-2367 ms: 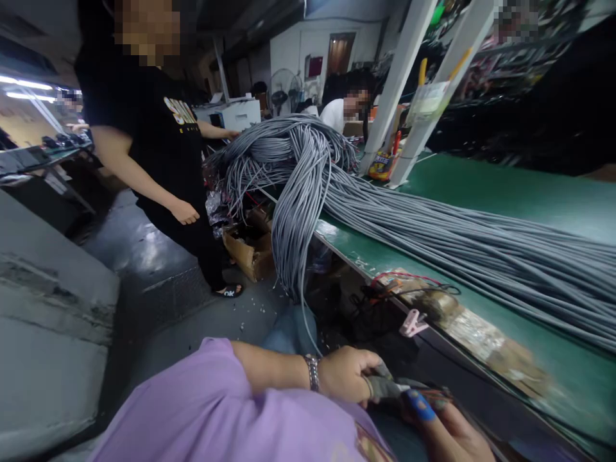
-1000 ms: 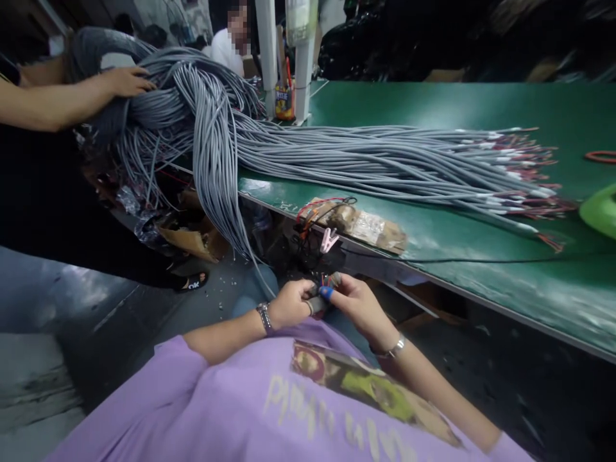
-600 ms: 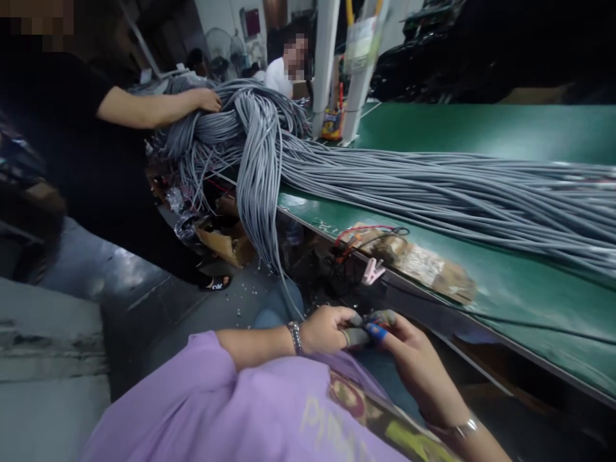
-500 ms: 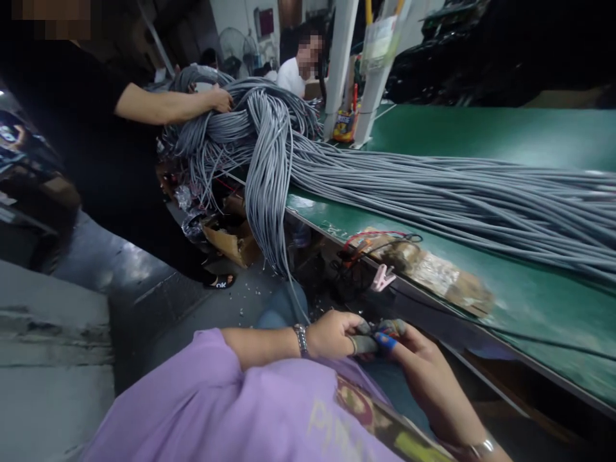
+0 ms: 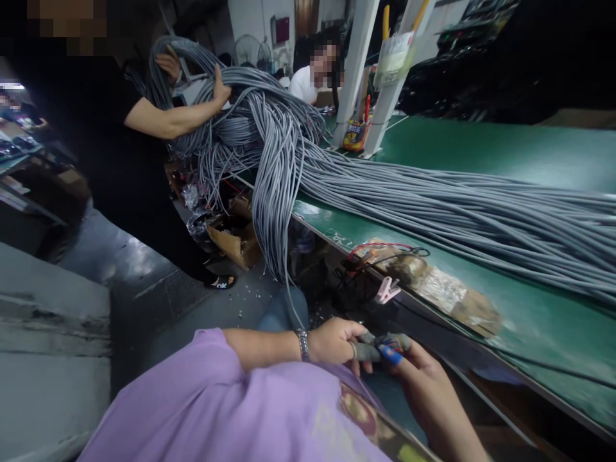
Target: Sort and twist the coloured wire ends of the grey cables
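My left hand (image 5: 337, 340), with grey coverings on thumb and finger, is closed in a pinch on the end of a grey cable. That single cable (image 5: 292, 305) hangs from the bundle and passes behind my left wrist. My right hand (image 5: 416, 362) meets it fingertip to fingertip, its thumb wrapped in blue. Its fingers are closed on thin coloured wires (image 5: 397, 345) at the cable's end; their exact ends are hidden by the fingers. Both hands are over my lap, in front of the bench edge.
A long bundle of grey cables (image 5: 433, 199) lies along the green bench (image 5: 481, 144). A pink clip (image 5: 387, 290) and a taped cardboard piece (image 5: 445, 289) are at its edge. A co-worker in black (image 5: 110, 141) handles coiled cables (image 5: 192, 54). An open carton (image 5: 235, 244) stands on the floor.
The co-worker's arm has risen, and a second hand now shows, lifting a coil of cable. My hands stay together with small finger movement. The view has shifted slightly.
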Demonstrator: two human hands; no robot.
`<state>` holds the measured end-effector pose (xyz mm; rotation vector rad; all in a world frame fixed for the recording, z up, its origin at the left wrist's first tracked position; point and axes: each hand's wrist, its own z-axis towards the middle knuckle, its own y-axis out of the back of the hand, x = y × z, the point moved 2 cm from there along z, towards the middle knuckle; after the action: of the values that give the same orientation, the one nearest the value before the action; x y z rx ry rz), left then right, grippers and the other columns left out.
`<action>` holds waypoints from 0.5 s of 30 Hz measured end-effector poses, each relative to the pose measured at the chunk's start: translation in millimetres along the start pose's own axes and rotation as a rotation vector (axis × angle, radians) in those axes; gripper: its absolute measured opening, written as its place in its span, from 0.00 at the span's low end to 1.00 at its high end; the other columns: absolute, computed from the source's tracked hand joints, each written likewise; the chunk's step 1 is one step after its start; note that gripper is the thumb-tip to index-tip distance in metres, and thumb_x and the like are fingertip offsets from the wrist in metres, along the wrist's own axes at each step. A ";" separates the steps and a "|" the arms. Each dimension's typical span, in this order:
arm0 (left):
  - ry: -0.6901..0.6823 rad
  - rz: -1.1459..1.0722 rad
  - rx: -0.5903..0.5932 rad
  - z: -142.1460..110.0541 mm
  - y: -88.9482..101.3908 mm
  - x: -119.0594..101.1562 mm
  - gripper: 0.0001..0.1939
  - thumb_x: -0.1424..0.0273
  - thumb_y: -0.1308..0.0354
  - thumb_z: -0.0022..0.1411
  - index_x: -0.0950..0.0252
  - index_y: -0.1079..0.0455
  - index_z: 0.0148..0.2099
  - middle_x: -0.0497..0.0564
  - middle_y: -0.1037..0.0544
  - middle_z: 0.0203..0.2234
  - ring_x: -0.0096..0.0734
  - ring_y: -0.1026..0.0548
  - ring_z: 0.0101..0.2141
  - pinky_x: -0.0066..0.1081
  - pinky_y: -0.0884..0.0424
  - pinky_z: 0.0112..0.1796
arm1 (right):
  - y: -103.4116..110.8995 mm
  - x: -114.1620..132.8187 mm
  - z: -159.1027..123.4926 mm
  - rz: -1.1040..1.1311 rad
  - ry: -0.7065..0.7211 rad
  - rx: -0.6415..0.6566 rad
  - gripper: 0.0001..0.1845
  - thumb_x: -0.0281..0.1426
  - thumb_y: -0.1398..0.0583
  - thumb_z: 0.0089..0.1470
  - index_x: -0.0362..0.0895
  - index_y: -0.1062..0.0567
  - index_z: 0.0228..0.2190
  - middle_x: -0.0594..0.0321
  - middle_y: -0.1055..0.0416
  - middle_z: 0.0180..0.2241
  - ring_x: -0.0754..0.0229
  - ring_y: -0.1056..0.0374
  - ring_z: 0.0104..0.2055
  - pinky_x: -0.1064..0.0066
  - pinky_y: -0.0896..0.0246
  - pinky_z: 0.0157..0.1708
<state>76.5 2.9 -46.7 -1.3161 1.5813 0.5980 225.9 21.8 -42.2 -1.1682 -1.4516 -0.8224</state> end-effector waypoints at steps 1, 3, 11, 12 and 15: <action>-0.001 -0.008 0.000 0.5 -0.1 0.6 0.28 0.47 0.33 0.39 0.66 0.34 0.28 0.43 0.29 0.18 0.21 0.32 0.17 0.26 0.36 0.23 | 0.6 -0.6 -0.6 0.002 0.005 -0.003 0.18 0.45 0.31 0.36 0.44 0.26 0.20 0.65 0.34 0.19 0.62 0.42 0.23 0.71 0.44 0.24; 0.000 -0.013 0.000 1.0 -0.1 1.3 0.28 0.47 0.32 0.39 0.67 0.34 0.28 0.44 0.28 0.18 0.22 0.31 0.18 0.25 0.37 0.23 | 1.7 -1.2 -1.8 0.001 0.011 -0.010 0.18 0.45 0.30 0.36 0.44 0.26 0.20 0.65 0.35 0.19 0.62 0.42 0.23 0.71 0.43 0.24; 0.019 -0.001 0.006 3.0 -1.1 4.3 0.26 0.49 0.33 0.43 0.67 0.33 0.29 0.44 0.28 0.19 0.22 0.30 0.20 0.27 0.34 0.27 | 5.0 -3.4 -2.6 -0.008 -0.008 -0.023 0.19 0.46 0.29 0.32 0.45 0.26 0.20 0.64 0.33 0.19 0.61 0.41 0.24 0.70 0.42 0.24; 0.020 -0.001 0.007 3.4 -1.2 4.7 0.26 0.49 0.32 0.42 0.67 0.33 0.29 0.44 0.28 0.19 0.23 0.30 0.20 0.28 0.33 0.27 | 5.5 -3.9 -2.3 -0.012 -0.009 -0.023 0.20 0.46 0.29 0.32 0.45 0.26 0.19 0.63 0.33 0.19 0.60 0.40 0.24 0.70 0.42 0.24; 0.023 -0.002 0.014 4.0 -1.1 5.2 0.26 0.50 0.31 0.41 0.67 0.33 0.29 0.45 0.27 0.19 0.25 0.29 0.20 0.28 0.32 0.27 | 6.0 -4.5 -2.1 -0.014 -0.003 -0.011 0.19 0.46 0.30 0.34 0.45 0.26 0.19 0.62 0.32 0.20 0.58 0.38 0.25 0.68 0.40 0.25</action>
<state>79.2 3.5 -52.8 -1.3178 1.5998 0.5717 232.1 20.5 -46.7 -1.1693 -1.4607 -0.8396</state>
